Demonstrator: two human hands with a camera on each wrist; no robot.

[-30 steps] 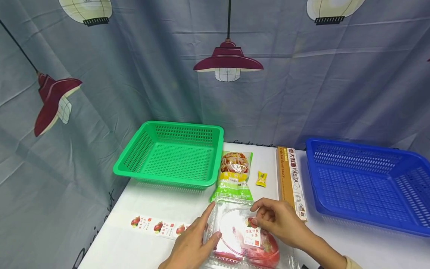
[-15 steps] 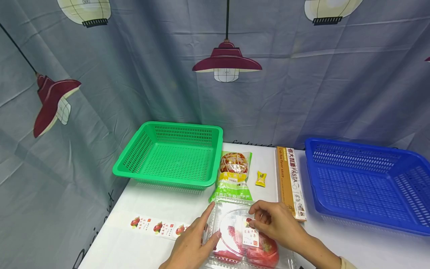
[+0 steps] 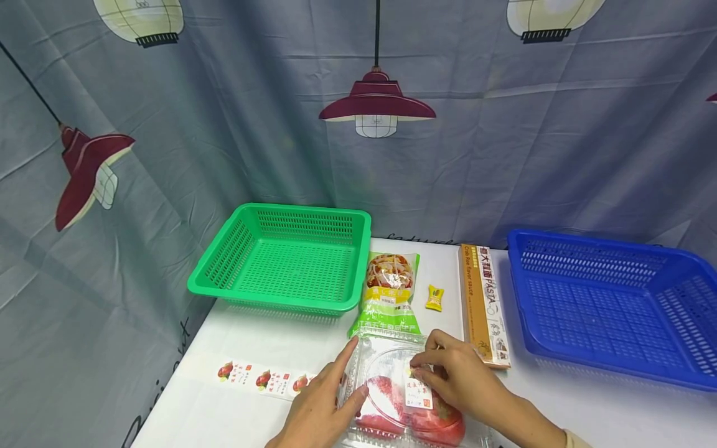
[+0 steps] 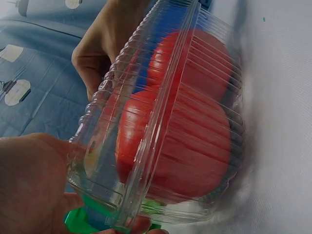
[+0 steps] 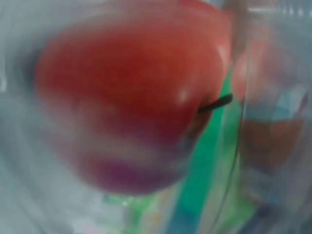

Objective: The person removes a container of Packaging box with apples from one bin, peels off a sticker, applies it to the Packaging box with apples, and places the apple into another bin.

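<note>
Spreading thumb and forefinger wide, the left hand (image 3: 319,404) touches the left side of a clear container (image 3: 378,343), bottom centre of the frame, with two red fruits (image 3: 439,426) inside. On its lid, the right hand (image 3: 467,379) pinches the upper end of a white label (image 3: 418,396). A label strip (image 3: 263,378) lies lower left. Farther up come a green bag (image 3: 390,298), a yellow packet (image 3: 434,298) and a pasta box (image 3: 484,305), between a green basket (image 3: 280,303) centre-left and a blue basket (image 3: 605,311) at right. Behind hangs a grey-blue curtain (image 3: 476,162).
</note>
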